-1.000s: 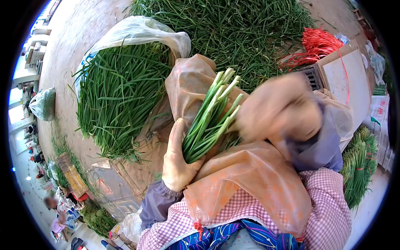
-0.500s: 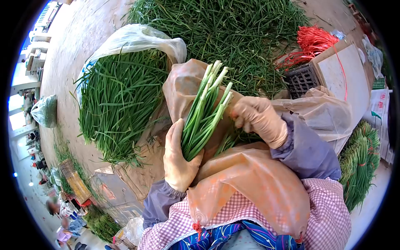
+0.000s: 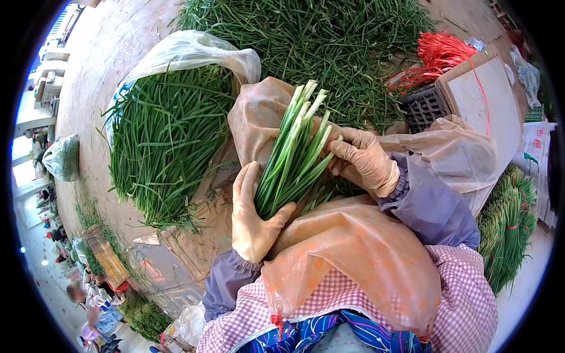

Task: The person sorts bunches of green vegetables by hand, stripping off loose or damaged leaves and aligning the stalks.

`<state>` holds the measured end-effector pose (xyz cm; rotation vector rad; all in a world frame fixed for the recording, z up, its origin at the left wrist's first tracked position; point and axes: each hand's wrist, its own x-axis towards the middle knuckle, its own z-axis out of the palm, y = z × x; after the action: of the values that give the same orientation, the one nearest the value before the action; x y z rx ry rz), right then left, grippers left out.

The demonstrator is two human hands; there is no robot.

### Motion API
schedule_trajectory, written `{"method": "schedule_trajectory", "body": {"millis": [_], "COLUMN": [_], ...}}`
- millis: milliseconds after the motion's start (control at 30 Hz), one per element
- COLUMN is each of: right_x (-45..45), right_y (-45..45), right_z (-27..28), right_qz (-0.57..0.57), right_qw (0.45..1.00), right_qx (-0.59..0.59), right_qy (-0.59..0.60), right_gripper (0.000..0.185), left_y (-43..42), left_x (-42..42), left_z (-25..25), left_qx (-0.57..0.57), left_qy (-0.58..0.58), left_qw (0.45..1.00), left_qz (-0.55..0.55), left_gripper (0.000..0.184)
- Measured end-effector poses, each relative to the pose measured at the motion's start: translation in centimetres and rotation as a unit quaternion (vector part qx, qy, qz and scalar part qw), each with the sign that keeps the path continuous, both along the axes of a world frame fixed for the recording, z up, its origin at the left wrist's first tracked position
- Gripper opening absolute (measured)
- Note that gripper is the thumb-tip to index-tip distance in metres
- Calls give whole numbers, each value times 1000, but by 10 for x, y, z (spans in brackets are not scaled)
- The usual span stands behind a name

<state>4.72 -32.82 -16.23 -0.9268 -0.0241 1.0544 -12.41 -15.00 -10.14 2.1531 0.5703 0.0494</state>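
Observation:
My gloved left hand (image 3: 250, 217) cradles a bunch of garlic chives (image 3: 289, 156), thumb in front and fingers behind its green leaves. The pale stem ends point up and slightly right. At the bunch's right side, my gloved right hand (image 3: 366, 159) pinches a chive stalk (image 3: 329, 156) between thumb and fingers. Both hands are over my lap, which a translucent tan plastic apron (image 3: 353, 253) covers. More loose leaves show partly below the right hand.
Left lies a large heap of chives (image 3: 170, 141) in a clear plastic bag (image 3: 194, 50). Loose greens (image 3: 318, 35) spread beyond my knees. Red ties (image 3: 441, 56) rest by a black crate (image 3: 424, 109). Tied bundles (image 3: 509, 229) stand at right. People are far off at lower left.
My right hand has come slightly left and its fingers now pinch a stalk at the bunch's side. The bunch looks more spread in my left hand.

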Motion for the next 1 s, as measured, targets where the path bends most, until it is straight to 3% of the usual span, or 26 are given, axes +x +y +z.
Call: {"method": "schedule_trajectory", "body": {"millis": [33,67,100,133,233,333,433,500,600,633,700,833,867,900,933,967,1000], "right_x": [0,-2,6,17,11,3,8,15,7,9,42,113,116,119,104,86,61], "right_y": [0,-4,-5,-5,9,26,31,30,19,20,4,-47,-62,-70,-68,-63,-53], "right_z": [-1,4,19,29,51,47,37,32,35,42,54,17,6,0,13,19,32], "right_qz": [4,-49,-59,-64,-28,65,90,49,-49,-107,-156,-335,-278,-201,-148,-144,-145], "right_qw": [1000,969,886,750,524,453,502,582,882,971,962,916,877,775,519,548,685], "right_qx": [0,-143,-161,-168,-165,-152,-78,-26,-20,84,12,57,-157,-360,-498,-443,-387], "right_qy": [-15,-198,-431,-637,-835,-876,-857,-811,-469,-199,-223,-212,-358,-479,-679,-695,-600], "right_gripper": [24,30,30,30,33,24,22,17,11,14,16,25,32,41,55,61,55], "left_y": [0,-1,-1,-1,-2,-4,-5,-6,-2,-1,-1,0,-1,-2,-2,-3,-4], "left_x": [0,-1,-2,-3,-3,-1,-3,-4,-6,-7,-6,-7,-8,-7,-5,-4,-3], "left_z": [-1,-4,-6,-8,-11,-14,-17,-19,-32,-36,-35,-36,-35,-34,-33,-33,-33], "left_qx": [5,11,17,18,15,10,-8,-11,-5,-1,9,16,4,-8,-20,-17,-14], "left_qy": [-3,-5,-7,-15,-35,-54,-69,-79,-102,-112,-114,-111,-111,-111,-111,-109,-107], "left_qw": [1000,1000,1000,1000,999,998,997,996,994,993,993,993,993,993,992,993,993], "left_qz": [1,3,6,10,15,22,39,45,38,33,33,38,43,48,53,52,52], "left_gripper": [91,91,90,90,89,89,89,87,85,85,84,83,82,81,80,80,80]}}
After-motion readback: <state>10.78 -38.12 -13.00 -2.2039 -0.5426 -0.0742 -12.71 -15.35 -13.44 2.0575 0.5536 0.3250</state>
